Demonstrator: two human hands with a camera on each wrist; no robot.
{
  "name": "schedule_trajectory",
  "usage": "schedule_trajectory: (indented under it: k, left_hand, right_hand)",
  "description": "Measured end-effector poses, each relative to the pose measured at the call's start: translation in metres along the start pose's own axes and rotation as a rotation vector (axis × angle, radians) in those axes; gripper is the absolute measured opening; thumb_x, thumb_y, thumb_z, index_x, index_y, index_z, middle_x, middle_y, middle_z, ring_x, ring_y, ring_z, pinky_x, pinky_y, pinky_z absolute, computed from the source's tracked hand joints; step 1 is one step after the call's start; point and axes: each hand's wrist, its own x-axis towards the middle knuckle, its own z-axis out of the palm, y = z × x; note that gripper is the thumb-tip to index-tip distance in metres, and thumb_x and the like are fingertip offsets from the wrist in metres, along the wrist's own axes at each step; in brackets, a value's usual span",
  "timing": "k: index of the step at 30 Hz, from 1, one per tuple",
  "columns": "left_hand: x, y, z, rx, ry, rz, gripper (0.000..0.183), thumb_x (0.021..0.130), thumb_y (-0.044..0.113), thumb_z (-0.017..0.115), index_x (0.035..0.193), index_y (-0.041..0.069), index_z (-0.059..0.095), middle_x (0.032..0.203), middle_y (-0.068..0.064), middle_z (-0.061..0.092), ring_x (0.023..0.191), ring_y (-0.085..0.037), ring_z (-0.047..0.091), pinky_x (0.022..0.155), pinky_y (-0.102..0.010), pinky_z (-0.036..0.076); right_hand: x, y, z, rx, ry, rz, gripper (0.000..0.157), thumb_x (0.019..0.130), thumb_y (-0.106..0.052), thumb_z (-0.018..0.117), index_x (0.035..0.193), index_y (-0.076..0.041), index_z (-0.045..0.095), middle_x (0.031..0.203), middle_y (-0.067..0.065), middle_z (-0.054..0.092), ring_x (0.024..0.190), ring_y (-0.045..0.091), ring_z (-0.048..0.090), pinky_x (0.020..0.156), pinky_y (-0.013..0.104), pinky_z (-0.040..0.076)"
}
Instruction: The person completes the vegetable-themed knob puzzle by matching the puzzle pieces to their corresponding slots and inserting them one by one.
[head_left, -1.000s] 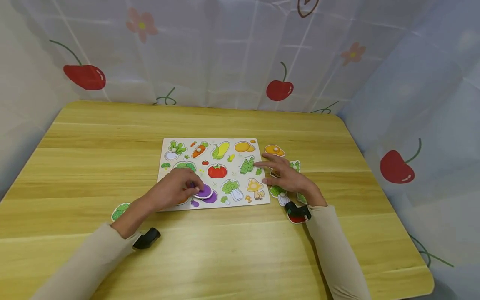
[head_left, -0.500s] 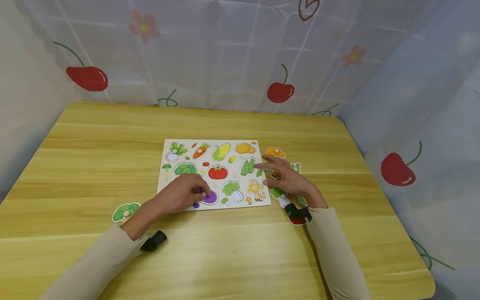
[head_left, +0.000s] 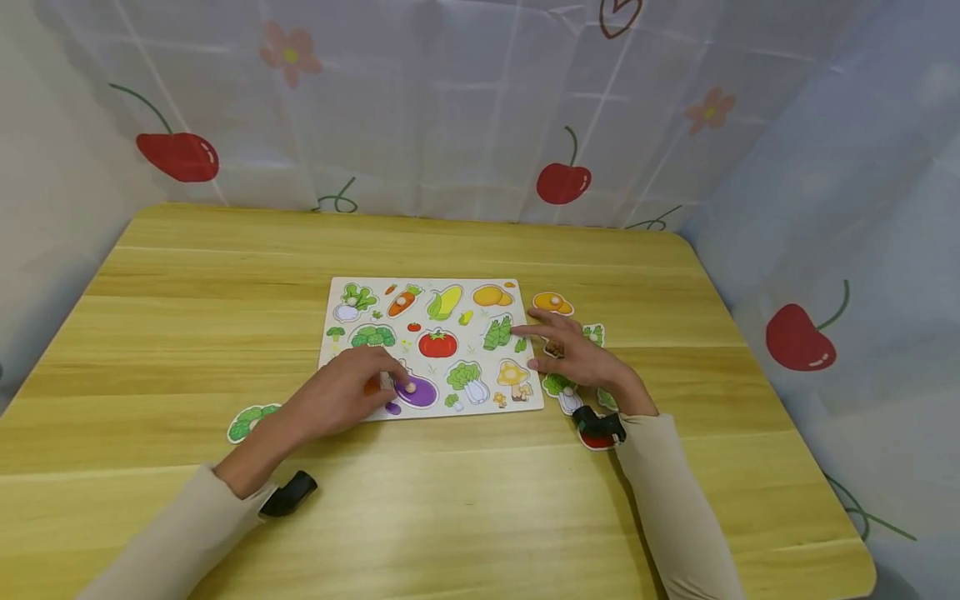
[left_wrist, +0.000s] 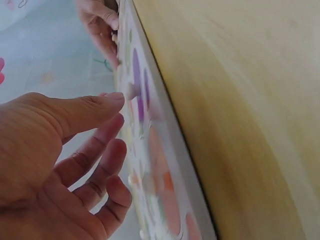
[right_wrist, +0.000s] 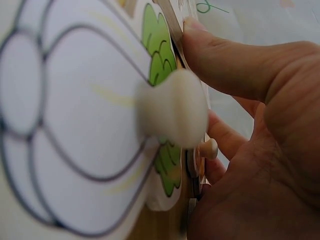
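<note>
A purple eggplant puzzle piece [head_left: 423, 393] lies in its outline on the vegetable puzzle board [head_left: 531, 403]. My left hand [head_left: 348, 383] is beside it, thumb and fingers loosely bent and spread. In the left wrist view, the thumb tip [left_wrist: 116, 100] is close to the piece's knob [left_wrist: 133, 91], and nothing is held. My right hand [head_left: 573, 350] rests at the board's right edge with extended fingers. Its index finger reaches over the board by the green leafy vegetable picture [head_left: 497, 333]. Under this hand, a bok choy piece [right_wrist: 95, 105] with a pale knob fills the right wrist view.
Right of the board lie a potato piece [head_left: 551, 302], a green piece [head_left: 594, 335] and a red piece [head_left: 597, 443], partly covered by the wrist camera. A broccoli piece [head_left: 247, 422] is at the left. Radish [head_left: 356, 302] and carrot [head_left: 403, 302] pieces sit in the board.
My left hand has lowered the eggplant piece into its outline, let go of the knob and drawn slightly left. My right hand stays in the same place.
</note>
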Motion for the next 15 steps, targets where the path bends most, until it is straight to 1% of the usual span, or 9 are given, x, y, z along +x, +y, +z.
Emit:
schedule_trajectory:
  k: [2,5,10,15]
  left_hand:
    - [-0.007,0.001,-0.007,0.006,0.009,-0.037,0.017,0.091,0.008,0.071,0.106,0.015,0.075,0.104,0.003,0.071,0.09,-0.017,0.059,0.085,-0.037,0.05]
    - [-0.019,0.002,-0.017,0.011,0.033,-0.058,0.017,0.091,0.01,0.071,0.107,0.014,0.075,0.104,0.001,0.07,0.091,-0.018,0.06,0.085,-0.039,0.05]
    - [-0.036,-0.001,-0.034,0.029,0.091,-0.059,0.018,0.089,0.01,0.075,0.107,0.013,0.074,0.101,0.001,0.071,0.087,-0.017,0.059,0.075,-0.034,0.049]
    - [-0.054,-0.012,-0.047,0.028,0.155,-0.038,0.023,0.087,0.005,0.076,0.109,0.012,0.073,0.103,0.0,0.072,0.087,-0.017,0.058,0.066,-0.027,0.047]
  right_hand:
    - [0.001,0.0,0.0,0.0,-0.001,-0.003,0.048,0.097,-0.015,0.067,0.143,-0.009,0.055,0.164,0.023,0.019,0.151,0.048,0.003,0.115,0.07,0.005]
    - [0.001,-0.002,0.0,0.008,-0.004,0.004,0.048,0.097,-0.015,0.067,0.143,-0.009,0.055,0.164,0.023,0.019,0.151,0.048,0.003,0.115,0.07,0.006]
    - [0.001,-0.003,-0.001,0.011,0.001,0.003,0.049,0.096,-0.015,0.068,0.143,-0.01,0.055,0.164,0.022,0.019,0.151,0.047,0.004,0.115,0.07,0.006]
    - [0.001,-0.001,0.0,0.013,0.0,0.012,0.048,0.096,-0.016,0.068,0.142,-0.011,0.056,0.164,0.021,0.018,0.151,0.047,0.004,0.115,0.07,0.007]
